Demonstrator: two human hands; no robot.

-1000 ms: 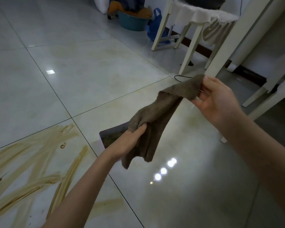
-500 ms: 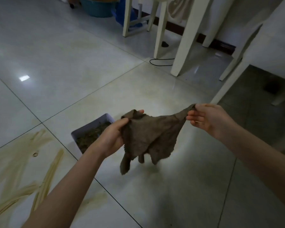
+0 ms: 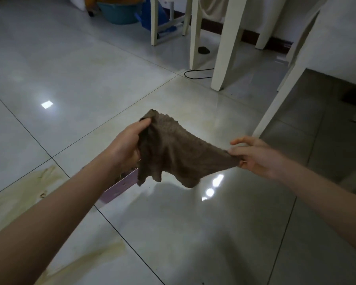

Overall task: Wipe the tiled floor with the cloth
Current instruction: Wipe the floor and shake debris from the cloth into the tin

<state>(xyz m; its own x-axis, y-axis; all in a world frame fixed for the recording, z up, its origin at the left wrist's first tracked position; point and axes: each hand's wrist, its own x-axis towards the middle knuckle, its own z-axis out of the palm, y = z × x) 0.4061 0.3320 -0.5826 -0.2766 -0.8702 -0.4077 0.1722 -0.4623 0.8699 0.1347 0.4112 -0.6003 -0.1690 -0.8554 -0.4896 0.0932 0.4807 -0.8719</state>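
Left hand (image 3: 125, 147) and right hand (image 3: 255, 157) gripping cloth (image 3: 173, 153), lilac tray (image 3: 121, 187) partly hidden below

A single wide-angle camera sits on your head and faces forward and down. Your forearms come in from the bottom left corner and the right edge and meet near the middle of the frame. There your left hand (image 3: 130, 145) and right hand (image 3: 253, 157) hold the cloth (image 3: 173, 153), the things nearest the lens. Beyond them the tiled floor (image 3: 70, 79) fills most of the view, running away from you. The upper edge reaches as far as white furniture legs (image 3: 226, 48) and a teal basin (image 3: 119, 15), both cut off by the frame.
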